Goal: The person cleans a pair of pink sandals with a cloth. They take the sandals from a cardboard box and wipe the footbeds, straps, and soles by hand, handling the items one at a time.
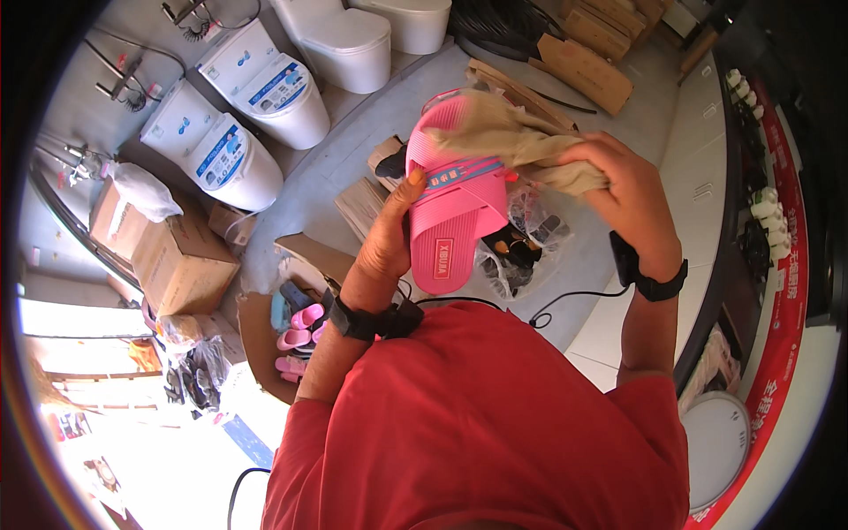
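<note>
My left hand (389, 230) grips a pink slide sandal (444, 231) by its left side, thumb over the strap edge. The sandal is held up in front of my chest, its insole facing me. It has crossed straps with a blue band on them. In my right hand (623, 181) is a bunched tan cloth (517, 132), closed between the fingers. The cloth lies over the sandal's toe end and looks slightly smeared by motion. Dark bands sit on both wrists.
An open cardboard box (256, 340) with pink and blue footwear (305, 316) stands at my left. Clear plastic bags (552, 225) with dark items lie on the floor beyond the sandal. Several white toilets (234, 168) line the far left; white cabinets (698, 168) stand right.
</note>
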{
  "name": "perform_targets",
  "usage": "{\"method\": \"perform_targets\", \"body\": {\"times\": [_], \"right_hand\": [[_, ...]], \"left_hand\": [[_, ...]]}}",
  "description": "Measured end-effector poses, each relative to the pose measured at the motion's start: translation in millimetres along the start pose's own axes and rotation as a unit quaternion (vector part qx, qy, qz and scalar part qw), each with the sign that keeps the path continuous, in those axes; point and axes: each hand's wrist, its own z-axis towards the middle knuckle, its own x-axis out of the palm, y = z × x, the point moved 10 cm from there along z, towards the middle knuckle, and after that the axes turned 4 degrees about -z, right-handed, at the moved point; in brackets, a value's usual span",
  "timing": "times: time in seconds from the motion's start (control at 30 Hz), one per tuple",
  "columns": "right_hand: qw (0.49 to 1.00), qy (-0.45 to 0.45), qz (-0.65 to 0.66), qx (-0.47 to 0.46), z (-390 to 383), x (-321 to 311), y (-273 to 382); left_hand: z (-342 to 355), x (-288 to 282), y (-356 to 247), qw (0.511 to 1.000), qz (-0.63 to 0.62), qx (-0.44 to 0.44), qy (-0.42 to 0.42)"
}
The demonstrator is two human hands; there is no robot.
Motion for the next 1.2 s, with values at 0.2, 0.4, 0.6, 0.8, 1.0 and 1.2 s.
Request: {"method": "perform_targets", "body": {"times": [0.2, 0.4, 0.6, 0.8, 1.0, 1.2], "right_hand": [[0.949, -0.125, 0.119, 0.263, -26, -39, -86], [0.997, -0.065, -0.007, -0.043, 2, -12, 34], [0.965, -0.016, 0.226, 0.129, -27, -13, -22], [0.952, -0.254, 0.115, 0.125, -15, -58, -23], [0.986, -0.033, 0.090, -0.134, -6, 30, 90], [0.983, 0.099, 0.156, -0.012, -41, 63, 51]], "left_hand": [[1, -5, -3, 1.000, 0.003, 0.011, -0.012], [9, -9, -1, 0.998, -0.055, 0.019, -0.023], [14, -13, -16, 0.997, -0.063, 0.026, -0.042], [17, -2, -13, 0.997, -0.060, 0.034, -0.021], [23, 13, -8, 0.993, -0.114, 0.015, 0.009], [30, -5, -39, 0.992, -0.066, 0.103, -0.038]]}}
